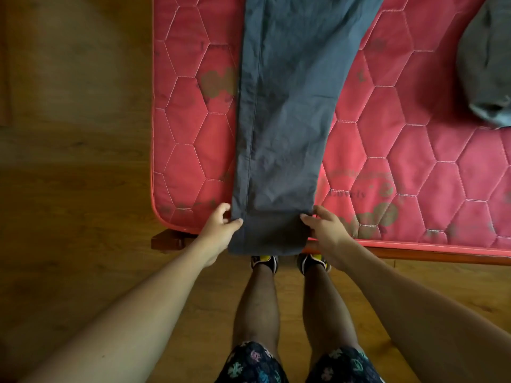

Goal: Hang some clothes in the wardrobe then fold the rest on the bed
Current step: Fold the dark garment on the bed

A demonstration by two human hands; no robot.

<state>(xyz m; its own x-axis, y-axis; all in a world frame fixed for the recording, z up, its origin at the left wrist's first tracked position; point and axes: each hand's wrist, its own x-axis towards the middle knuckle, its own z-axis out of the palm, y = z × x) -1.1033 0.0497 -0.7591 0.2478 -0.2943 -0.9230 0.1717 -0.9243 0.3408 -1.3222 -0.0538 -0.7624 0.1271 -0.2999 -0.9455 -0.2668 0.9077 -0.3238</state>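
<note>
Folding on bed [414,161]: pinching trousers [290,106] at hem corners, left hand [219,226] and right hand [325,230] curled on cloth; next, probably lifting hem toward waist.

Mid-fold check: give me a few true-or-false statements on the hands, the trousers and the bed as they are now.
1. The left hand and right hand each hold the trousers at the near end. True.
2. The trousers lie in a crumpled heap. False: they lie stretched flat along the mattress.
3. Another grey garment lies on the mattress, right of the trousers. True.
4. The trousers' near end stops short of the mattress edge. False: it hangs over the edge.
</note>
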